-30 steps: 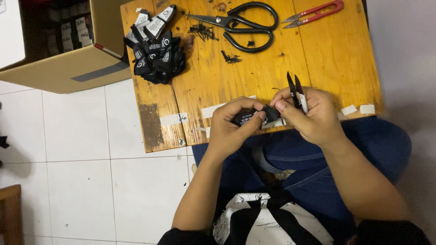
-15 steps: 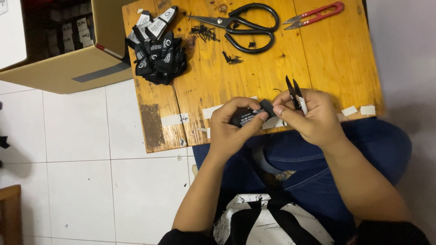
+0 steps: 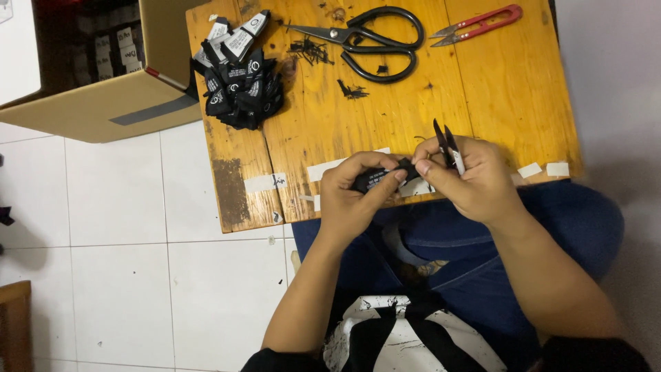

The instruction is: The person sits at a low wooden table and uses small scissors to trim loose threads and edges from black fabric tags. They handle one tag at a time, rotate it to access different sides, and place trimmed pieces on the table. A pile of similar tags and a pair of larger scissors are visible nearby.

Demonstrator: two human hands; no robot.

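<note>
Trimming step in hand: left hand (image 3: pixel 351 196) pinched a black label (image 3: pixel 382 178) at the wooden board's (image 3: pixel 482 89) six o'clock edge, right hand (image 3: pixel 475 179) gripped black snips (image 3: pixel 446 143) and the label's end; next move likely demands careful blade alignment.

A wooden board (image 3: pixel 482 89) carries black scissors (image 3: pixel 372 38), red snips (image 3: pixel 478 22), black labels (image 3: pixel 237 79).

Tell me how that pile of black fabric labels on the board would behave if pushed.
The pile of labels would probably scatter rather than slide as one: the pieces lie loose and overlapping. They look thin, floppy and light. Near the wooden board edge, some could slip off.
</note>
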